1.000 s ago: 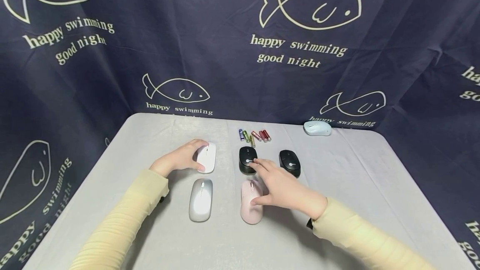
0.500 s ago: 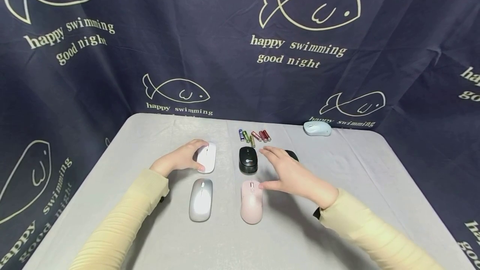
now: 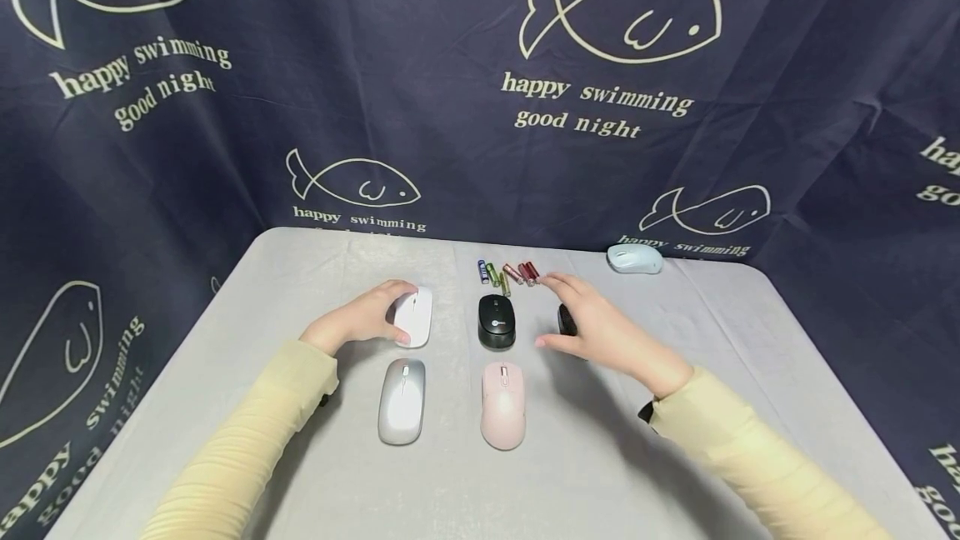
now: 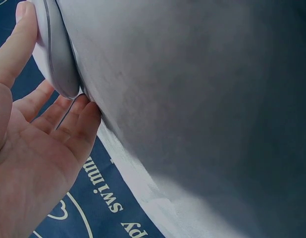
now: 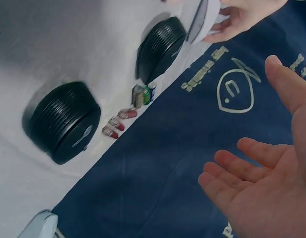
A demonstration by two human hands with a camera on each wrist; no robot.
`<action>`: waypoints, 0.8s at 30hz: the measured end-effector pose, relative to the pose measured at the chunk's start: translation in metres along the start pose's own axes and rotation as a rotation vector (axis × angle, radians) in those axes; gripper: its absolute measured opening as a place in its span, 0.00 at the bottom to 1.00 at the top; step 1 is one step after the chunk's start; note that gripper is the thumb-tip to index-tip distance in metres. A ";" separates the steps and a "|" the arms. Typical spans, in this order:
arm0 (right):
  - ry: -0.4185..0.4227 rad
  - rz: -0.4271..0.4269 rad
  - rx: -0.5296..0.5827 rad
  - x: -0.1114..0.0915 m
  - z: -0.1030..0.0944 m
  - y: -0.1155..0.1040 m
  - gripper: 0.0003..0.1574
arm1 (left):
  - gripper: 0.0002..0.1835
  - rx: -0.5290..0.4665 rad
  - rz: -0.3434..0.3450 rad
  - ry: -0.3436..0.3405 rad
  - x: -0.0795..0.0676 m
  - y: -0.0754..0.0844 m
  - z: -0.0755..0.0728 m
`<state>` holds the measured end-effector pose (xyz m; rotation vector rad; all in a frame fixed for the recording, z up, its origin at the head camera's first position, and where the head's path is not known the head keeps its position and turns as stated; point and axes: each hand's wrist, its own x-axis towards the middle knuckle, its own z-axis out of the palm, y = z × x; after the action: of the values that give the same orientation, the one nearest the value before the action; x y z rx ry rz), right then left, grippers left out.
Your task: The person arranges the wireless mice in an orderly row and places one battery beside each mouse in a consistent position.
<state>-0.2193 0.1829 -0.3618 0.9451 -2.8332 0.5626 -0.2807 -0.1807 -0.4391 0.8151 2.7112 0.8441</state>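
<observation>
My left hand (image 3: 362, 317) holds a white mouse (image 3: 420, 317) between thumb and fingers on the left part of the table. In the left wrist view, the thumb lies on one side of the white mouse (image 4: 56, 54) and fingertips reach its lower end. My right hand (image 3: 603, 332) hovers with spread fingers and nothing in its grasp. It partly covers the right-hand black mouse (image 3: 566, 322) in the head view. Left of that hand sits another black mouse (image 3: 497, 322). Nearer the front lie a silver mouse (image 3: 402, 402) and a pink mouse (image 3: 503, 407).
Several small batteries, among them a blue battery (image 3: 483, 271) and a red battery (image 3: 532, 269), lie behind the black mice. A light blue mouse (image 3: 634, 258) rests at the back right edge of the table (image 3: 450, 490). Dark blue fabric (image 3: 465, 40) hangs around the table.
My right hand has moved away from the pink mouse and the left black mouse, to the right and farther back, over the other black mouse. The left hand has stayed on the white mouse.
</observation>
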 end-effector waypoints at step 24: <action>0.069 0.138 0.053 0.002 -0.001 0.063 0.52 | 0.48 0.004 -0.009 -0.002 0.000 -0.001 0.001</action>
<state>-0.2588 0.2284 -0.3803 0.7271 -2.8496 0.6752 -0.2813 -0.1809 -0.4404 0.8034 2.7134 0.8353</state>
